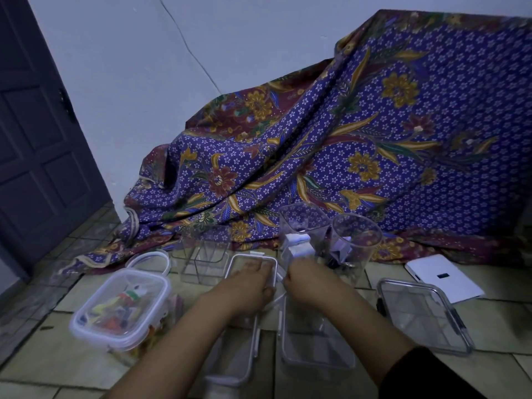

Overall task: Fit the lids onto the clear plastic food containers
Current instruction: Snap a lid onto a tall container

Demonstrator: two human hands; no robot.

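On the tiled floor (331, 378), dead centre of the spread, both hands are on the white-rimmed lid (230, 267). The left hand (250, 286) has the lid in its grip: fingers laid along the clear panel, thumb tucked at the near edge. The right hand (311, 280) sits against the lid's right rim, but its fingertips are hidden, so I cannot tell whether that grip is closed on the rim or only steadying it.

The open clear container (316, 344) is just near of the right hand, and a second open container (230, 358) lies beside it on the left. My read is that this is the line-up stage, with the lid not yet seated.

To do it well:
- Match the lid's long side to the container's long side first.
- Bring it down flat, not corner-first.
- Press around the rim until every edge sits level.
- Leave the snapping of any side latches until last.
- Hold the tub with one hand, because clear plastic on tile will likely skate.

Far left, the lidded container (121, 306) with colourful bits inside looks done. The grey-rimmed lid (423, 315) waits to the right, well apart from the hands.
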